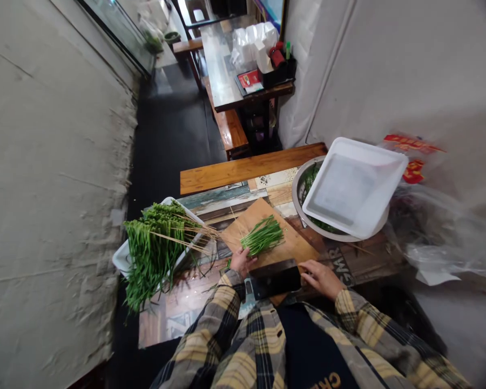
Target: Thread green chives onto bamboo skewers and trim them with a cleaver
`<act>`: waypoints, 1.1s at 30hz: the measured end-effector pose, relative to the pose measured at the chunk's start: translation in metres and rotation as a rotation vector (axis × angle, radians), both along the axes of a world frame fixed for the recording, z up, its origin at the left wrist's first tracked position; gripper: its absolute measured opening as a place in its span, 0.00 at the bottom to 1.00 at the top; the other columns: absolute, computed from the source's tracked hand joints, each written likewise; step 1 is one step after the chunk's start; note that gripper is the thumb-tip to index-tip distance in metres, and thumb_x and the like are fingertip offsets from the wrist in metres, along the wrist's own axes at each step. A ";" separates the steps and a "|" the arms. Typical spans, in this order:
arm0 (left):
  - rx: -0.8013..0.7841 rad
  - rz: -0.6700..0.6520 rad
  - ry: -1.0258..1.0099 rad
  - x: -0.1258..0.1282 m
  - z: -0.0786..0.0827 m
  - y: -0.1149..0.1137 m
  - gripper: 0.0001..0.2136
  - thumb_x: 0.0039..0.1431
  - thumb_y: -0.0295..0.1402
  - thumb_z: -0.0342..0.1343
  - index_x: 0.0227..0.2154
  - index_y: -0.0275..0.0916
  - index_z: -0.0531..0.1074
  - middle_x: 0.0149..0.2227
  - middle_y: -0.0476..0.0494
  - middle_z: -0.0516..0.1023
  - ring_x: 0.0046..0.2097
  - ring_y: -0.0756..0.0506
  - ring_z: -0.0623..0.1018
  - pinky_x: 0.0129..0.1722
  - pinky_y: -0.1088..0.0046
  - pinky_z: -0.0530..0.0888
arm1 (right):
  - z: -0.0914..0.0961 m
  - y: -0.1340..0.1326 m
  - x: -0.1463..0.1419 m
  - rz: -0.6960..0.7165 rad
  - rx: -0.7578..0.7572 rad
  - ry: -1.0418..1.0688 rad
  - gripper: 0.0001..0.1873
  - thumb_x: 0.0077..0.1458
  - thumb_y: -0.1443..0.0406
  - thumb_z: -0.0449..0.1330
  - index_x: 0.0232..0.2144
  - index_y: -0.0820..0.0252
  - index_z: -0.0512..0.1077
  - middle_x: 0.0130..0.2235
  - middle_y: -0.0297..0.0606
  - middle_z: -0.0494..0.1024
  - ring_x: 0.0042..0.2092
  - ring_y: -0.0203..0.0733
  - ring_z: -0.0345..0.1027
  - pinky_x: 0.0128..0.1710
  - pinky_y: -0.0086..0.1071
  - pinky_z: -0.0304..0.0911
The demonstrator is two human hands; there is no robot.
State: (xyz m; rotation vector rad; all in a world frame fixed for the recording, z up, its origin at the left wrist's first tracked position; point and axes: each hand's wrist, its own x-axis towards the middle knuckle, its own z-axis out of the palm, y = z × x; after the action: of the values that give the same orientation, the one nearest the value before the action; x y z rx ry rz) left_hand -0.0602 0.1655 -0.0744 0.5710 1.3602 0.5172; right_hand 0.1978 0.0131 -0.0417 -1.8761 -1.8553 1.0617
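Note:
A bunch of green garlic chives (pixel 263 235) lies on a wooden cutting board (pixel 295 243), with a thin bamboo skewer near its left side. My left hand (pixel 243 262) is closed on the near left end of the bunch, thumb on top. Along the board's near edge is a wide dark blade, which looks like a cleaver (pixel 276 277). At its right end my right hand (pixel 322 277) is closed, fingers curled where the handle seems to be; the handle is mostly hidden. To the left, skewered chives (pixel 156 243) are heaped over a white tray (pixel 122 261), skewer ends pointing at the board.
On the right, a white plastic tray (pixel 350 186) rests tilted over a metal bowl (pixel 297 202) of greens. Clear plastic bags (pixel 441 232) lie against the right wall. Beyond the table stand a wooden bench (pixel 227 174) and another table (pixel 221 70) with boxes and bags.

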 end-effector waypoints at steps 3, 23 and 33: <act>0.028 -0.030 0.096 0.000 -0.005 -0.003 0.14 0.54 0.39 0.57 0.41 0.37 0.67 0.33 0.45 0.77 0.29 0.50 0.78 0.32 0.71 0.76 | -0.004 -0.022 -0.002 0.149 -0.010 -0.094 0.18 0.54 0.64 0.57 0.48 0.54 0.69 0.44 0.42 0.74 0.46 0.48 0.67 0.45 0.40 0.63; 1.170 -1.197 0.981 0.024 0.012 0.018 0.42 0.50 0.40 0.59 0.64 0.29 0.47 0.66 0.28 0.49 0.67 0.34 0.51 0.63 0.57 0.54 | 0.018 -0.076 0.034 0.147 -0.017 -0.029 0.14 0.51 0.66 0.56 0.42 0.58 0.65 0.40 0.40 0.70 0.41 0.42 0.67 0.40 0.33 0.64; 1.153 -1.194 1.045 0.015 -0.034 0.026 0.36 0.59 0.45 0.48 0.63 0.25 0.48 0.66 0.26 0.48 0.67 0.34 0.49 0.63 0.56 0.52 | 0.012 -0.085 0.020 -0.535 -0.070 0.169 0.20 0.54 0.55 0.55 0.46 0.59 0.68 0.43 0.44 0.78 0.44 0.47 0.72 0.45 0.38 0.67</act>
State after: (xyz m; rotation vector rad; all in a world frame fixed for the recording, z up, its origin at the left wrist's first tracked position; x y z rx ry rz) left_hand -0.0451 0.1916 -0.1084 2.6452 1.2041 -0.1285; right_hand 0.2179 -0.0716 -0.0295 -2.0770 -1.1372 1.0562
